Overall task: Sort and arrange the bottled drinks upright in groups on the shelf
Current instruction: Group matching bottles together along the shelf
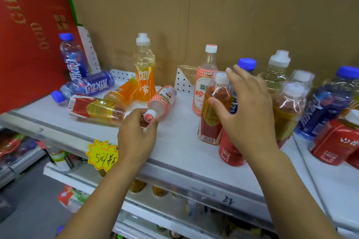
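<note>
Shelf point(180, 137) carries four toppled bottles point(93, 109); left hand point(136, 136) pinches pink bottle point(162, 101).

Left hand point(136, 137) pinched the cap end of a lying pink bottle point(163, 101) on the white shelf point(174, 141). Right hand point(246, 106) was spread, fingers straight, at an upright tea bottle point(213, 114); contact unclear. Further left, a blue bottle point(87, 85) and a red-labelled bottle point(95, 109) lay on their sides. An orange bottle point(144, 75) stood upright behind them. A yellow price tag point(102, 154) hung at the shelf edge.
</note>
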Action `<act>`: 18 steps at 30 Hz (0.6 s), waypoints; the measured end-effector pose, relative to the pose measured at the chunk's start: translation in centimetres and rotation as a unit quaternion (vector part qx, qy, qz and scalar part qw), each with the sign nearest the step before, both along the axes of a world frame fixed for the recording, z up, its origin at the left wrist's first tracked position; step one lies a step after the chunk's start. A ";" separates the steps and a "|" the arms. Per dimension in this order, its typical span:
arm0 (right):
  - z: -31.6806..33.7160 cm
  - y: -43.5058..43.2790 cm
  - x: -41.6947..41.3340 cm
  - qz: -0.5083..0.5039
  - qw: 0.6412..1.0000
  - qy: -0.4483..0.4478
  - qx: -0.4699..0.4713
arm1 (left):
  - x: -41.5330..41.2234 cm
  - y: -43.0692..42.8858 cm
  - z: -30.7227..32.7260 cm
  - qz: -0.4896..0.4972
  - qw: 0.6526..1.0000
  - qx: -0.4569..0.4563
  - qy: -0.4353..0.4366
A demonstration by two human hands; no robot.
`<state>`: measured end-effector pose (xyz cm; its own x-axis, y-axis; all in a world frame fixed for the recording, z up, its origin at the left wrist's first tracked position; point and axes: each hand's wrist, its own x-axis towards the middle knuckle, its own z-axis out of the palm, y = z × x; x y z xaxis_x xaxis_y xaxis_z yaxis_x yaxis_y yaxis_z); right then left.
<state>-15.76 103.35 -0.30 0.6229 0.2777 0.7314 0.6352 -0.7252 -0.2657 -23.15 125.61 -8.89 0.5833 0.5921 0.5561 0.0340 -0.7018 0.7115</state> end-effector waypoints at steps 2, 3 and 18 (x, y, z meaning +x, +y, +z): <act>0.1 0.3 0.5 0.027 0.999 0.025 -0.015 | -0.2 -0.6 1.0 -0.006 0.997 -0.025 -0.077; 0.0 0.3 0.6 0.035 0.999 0.032 -0.011 | -0.2 -0.9 1.7 -0.003 0.994 -0.026 -0.102; 1.3 0.3 0.3 0.050 0.997 0.051 0.003 | 10.5 1.6 13.6 -0.127 0.990 -0.056 -0.006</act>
